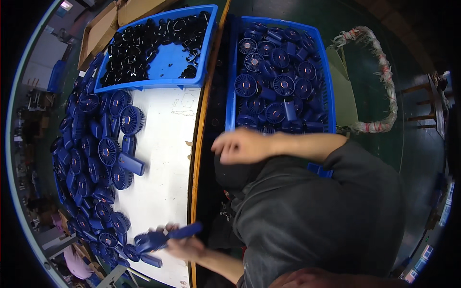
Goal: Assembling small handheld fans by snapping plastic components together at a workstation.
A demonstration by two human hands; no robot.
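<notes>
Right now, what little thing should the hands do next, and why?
Perhaps bring the right hand across to steady the blue fan: the left hand grips it alone, while the right hand looks empty beside the blue crate.

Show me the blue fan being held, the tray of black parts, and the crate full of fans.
Held fan [153, 240]: head view, on its round end.
Tray [169, 62]: head view, on its bare bottom.
Crate [328, 91]: head view, on its right wall.

The person [307, 249] wears a loose, dark grey cloth top [321, 206]. Past its wide sleeve [362, 165], one forearm [302, 145] is bare.
</notes>
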